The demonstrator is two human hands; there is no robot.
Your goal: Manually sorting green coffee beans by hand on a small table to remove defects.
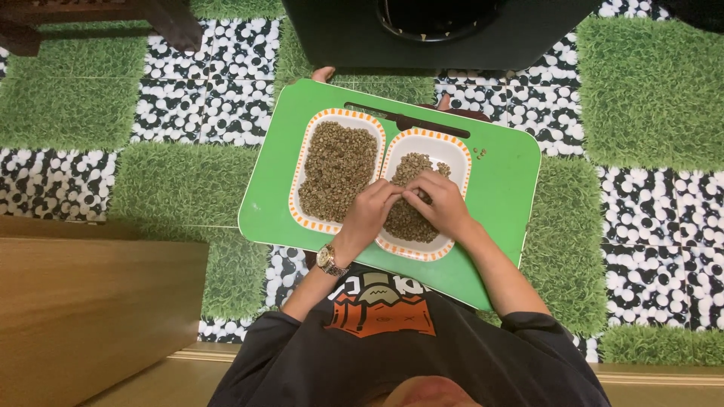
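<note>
Beans fill two white dishes with orange-dashed rims, and both dishes sit side by side on your green tray, which I use as the landmark. The left dish lies on the tray's left half, packed with beans nearly rim to rim. The right dish lies at the tray's middle, touching the left one, and its beans are partly hidden under your hands. A few stray beans rest on the bare tray just right of the right dish. A dark slot handle runs along the tray's far edge.

Beyond the tray's far edge stands a black container. Left of the tray and nearer you is a wooden board. Under the tray lies a floor mat of grass and pebble squares.

Your left hand, with a wristwatch, reaches across the gap between the dishes, fingers curled in a narrow grip. Your right hand rests over the right dish, fingertips pinched close against the left hand's. Whether either pinch holds a bean, I cannot tell.
</note>
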